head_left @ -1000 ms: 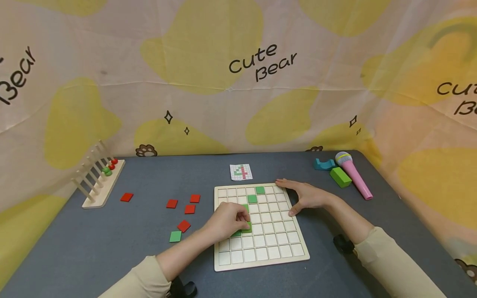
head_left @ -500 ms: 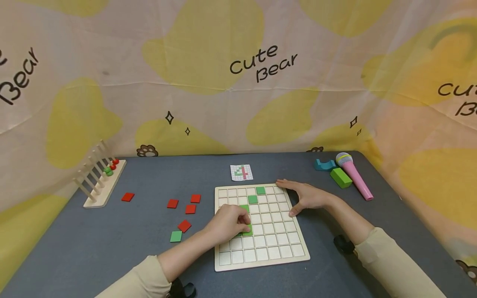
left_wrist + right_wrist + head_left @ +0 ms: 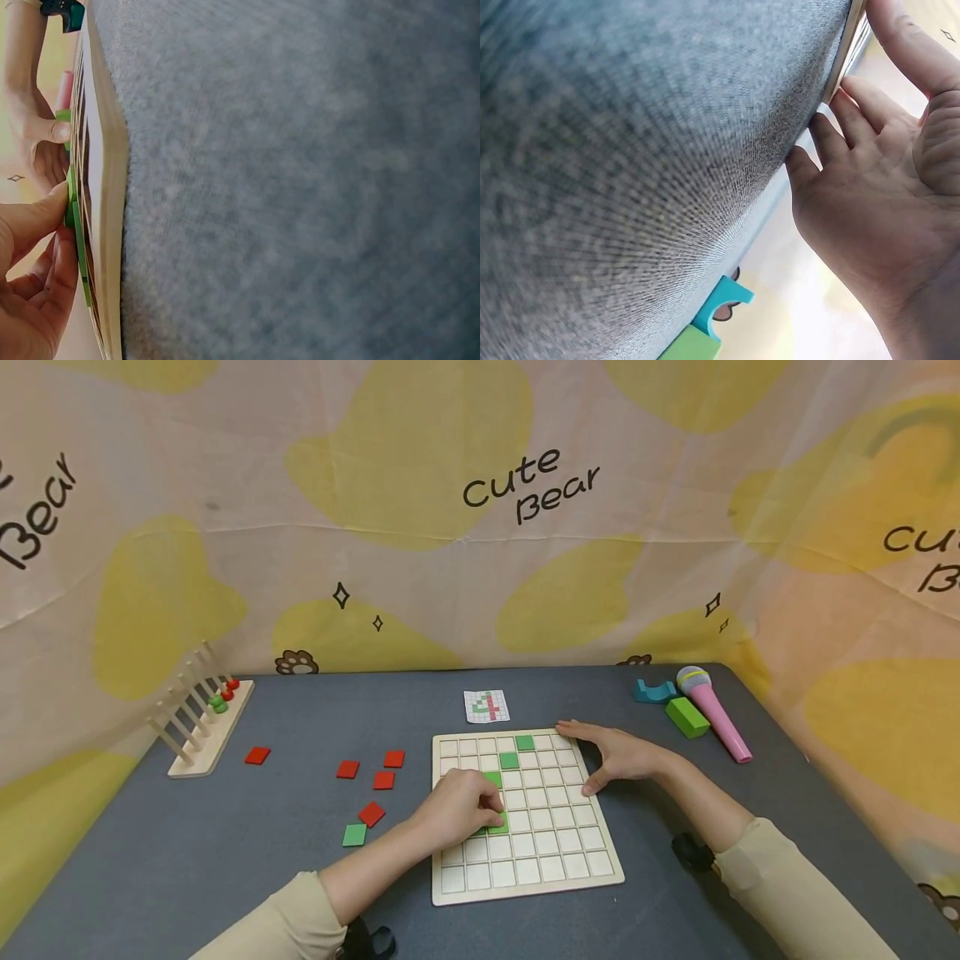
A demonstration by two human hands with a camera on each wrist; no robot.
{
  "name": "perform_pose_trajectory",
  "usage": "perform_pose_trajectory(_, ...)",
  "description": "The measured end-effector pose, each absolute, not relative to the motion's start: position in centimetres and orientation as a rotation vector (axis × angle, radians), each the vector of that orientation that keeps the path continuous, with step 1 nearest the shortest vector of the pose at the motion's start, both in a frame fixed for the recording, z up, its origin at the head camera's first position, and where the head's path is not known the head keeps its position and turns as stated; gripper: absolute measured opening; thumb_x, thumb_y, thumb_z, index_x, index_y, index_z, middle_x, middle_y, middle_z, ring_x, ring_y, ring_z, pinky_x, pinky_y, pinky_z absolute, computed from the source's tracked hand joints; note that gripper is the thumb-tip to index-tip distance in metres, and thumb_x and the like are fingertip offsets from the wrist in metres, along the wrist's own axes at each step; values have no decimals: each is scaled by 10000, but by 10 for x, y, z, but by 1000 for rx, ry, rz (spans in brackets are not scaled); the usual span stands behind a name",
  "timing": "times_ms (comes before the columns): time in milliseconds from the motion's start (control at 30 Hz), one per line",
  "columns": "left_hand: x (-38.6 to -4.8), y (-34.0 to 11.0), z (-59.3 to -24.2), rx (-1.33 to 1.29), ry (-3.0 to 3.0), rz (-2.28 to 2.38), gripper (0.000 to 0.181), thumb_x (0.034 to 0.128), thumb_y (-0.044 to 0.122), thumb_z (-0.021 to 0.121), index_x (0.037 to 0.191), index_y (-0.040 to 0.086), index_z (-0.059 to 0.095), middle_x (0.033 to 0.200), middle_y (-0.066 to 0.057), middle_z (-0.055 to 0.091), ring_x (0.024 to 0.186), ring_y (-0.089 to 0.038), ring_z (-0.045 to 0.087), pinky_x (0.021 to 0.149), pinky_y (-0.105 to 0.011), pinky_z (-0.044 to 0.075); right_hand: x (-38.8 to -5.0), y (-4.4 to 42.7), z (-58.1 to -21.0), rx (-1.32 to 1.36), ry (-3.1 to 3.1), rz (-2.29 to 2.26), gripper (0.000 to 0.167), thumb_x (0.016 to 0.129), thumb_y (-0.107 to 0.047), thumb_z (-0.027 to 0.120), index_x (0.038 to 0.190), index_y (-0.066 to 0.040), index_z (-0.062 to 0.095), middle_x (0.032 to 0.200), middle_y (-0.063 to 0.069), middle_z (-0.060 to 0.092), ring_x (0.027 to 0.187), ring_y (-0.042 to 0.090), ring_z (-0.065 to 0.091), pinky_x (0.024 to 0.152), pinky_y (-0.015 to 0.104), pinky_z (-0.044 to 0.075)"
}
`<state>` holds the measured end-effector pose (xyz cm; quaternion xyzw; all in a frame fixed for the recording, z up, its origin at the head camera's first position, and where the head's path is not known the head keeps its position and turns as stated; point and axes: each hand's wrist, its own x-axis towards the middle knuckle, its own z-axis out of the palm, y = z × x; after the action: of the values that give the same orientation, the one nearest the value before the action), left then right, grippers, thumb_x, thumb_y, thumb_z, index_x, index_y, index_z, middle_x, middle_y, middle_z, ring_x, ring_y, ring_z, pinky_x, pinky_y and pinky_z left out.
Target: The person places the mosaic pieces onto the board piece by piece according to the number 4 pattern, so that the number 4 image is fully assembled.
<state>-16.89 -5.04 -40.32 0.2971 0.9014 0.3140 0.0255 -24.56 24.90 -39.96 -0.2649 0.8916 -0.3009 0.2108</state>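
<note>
Grey tabletop (image 3: pixel 292 827) bears a pale gridded board (image 3: pixel 540 820) with square green tiles (image 3: pixel 509 761).

left hand (image 3: pixel 457 808): curled, pinching | right hand (image 3: pixel 622 754): thumb spread from fingers

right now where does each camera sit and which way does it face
Head: on the head, facing forward and down at the board; left hand, right hand and both sleeves show.
Left wrist: on that wrist, looking low across the table along the board's edge; left hand near, right hand beyond.
Right wrist: on that wrist, looking across the table past the right hand toward the teal block.
Shared: head and right wrist views both show the teal block.
</note>
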Motion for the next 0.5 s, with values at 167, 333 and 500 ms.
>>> perform_pose_trajectory(167,-168,-50,-402,913,2804,970,82,751,109,829,712,121,759,695,42,717,660,-32,574,615,-182,434,-245,249,-398,-728,2482,-832,1090,683,-335,877,1554,-63,280,1651,185,188,1535,425,135,1168,694,161)
perform_pose_trajectory(333,-166,-49,-401,887,2851,941,36,733,116,841,734,114,805,708,26,757,701,-102,667,629,-196,465,-245,249,-398,-724,2485,-825,1089,683,-341,874,1554,-64,281,1650,188,188,1534,425,137,1167,695,163)
perform_pose_trajectory(500,-164,-51,-398,864,2868,940,64,751,84,816,812,103,817,768,-2,774,723,-107,686,626,-187,477,-245,248,-399,-720,2489,-811,1090,683,-346,875,1555,-70,281,1650,190,183,1536,423,134,1170,691,163)
